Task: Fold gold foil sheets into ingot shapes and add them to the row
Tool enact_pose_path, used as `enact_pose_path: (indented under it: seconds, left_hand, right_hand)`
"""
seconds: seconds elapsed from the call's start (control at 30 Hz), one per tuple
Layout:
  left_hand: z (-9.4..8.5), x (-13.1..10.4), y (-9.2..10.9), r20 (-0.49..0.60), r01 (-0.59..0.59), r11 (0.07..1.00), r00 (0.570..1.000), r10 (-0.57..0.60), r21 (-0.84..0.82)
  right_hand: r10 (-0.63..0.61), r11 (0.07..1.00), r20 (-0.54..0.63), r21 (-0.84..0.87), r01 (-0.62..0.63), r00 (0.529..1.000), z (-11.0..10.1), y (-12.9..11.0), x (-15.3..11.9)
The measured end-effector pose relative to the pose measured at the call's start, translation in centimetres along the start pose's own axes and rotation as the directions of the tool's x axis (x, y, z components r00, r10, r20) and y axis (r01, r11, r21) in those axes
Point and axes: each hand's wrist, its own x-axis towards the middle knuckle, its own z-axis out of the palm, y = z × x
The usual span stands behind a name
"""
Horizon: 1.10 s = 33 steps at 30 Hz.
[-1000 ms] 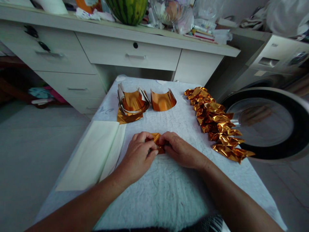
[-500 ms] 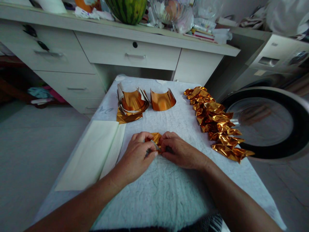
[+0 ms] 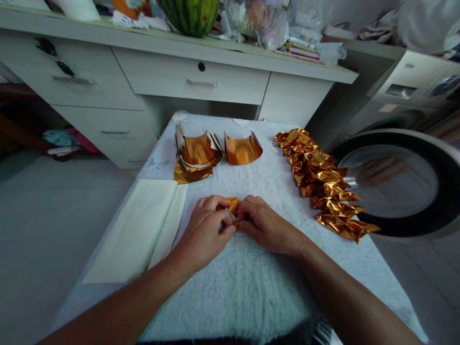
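Between my two hands is a piece of gold foil paper [image 3: 234, 205], partly folded, with its lower part hidden by fingers. My left hand [image 3: 206, 229] pinches its left side, thumb and fingertips pressed together. From the other side, my right hand [image 3: 266, 223] grips the right edge with bent fingers. Beyond them stand a stack of curled gold foil sheets [image 3: 197, 151] and a single curled foil sheet [image 3: 243, 149]. A row of folded gold foil pieces [image 3: 319, 177] overlaps along the right of the cloth-covered table [image 3: 223, 297].
White paper sheets [image 3: 132, 235] lie at the table's left. Behind is a white drawer cabinet [image 3: 194, 79] with a watermelon [image 3: 189, 17] and plastic bags on top. A washing machine's open round door [image 3: 391, 179] sits close to the table's right edge.
My fingers shift slightly at the foil, the right thumb and fingertips closing in nearer the left ones. Everything on the table stays where it was.
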Motion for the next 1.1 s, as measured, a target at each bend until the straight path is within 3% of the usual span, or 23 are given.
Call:
enact_pose_path:
  seconds: [0.53,1.1]
  left_hand:
    - [-0.1,0.3,0.0,-0.002,-0.007,1.0,1.0,0.007,0.023]
    - [0.3,0.4,0.1,-0.023,0.014,1.0,1.0,-0.014,0.018]
  right_hand:
    - [0.069,0.998,-0.081,-0.003,-0.069,0.994,1.0,0.1,0.2]
    - [0.033,0.998,-0.094,-0.053,-0.038,0.995,1.4,0.0,0.1]
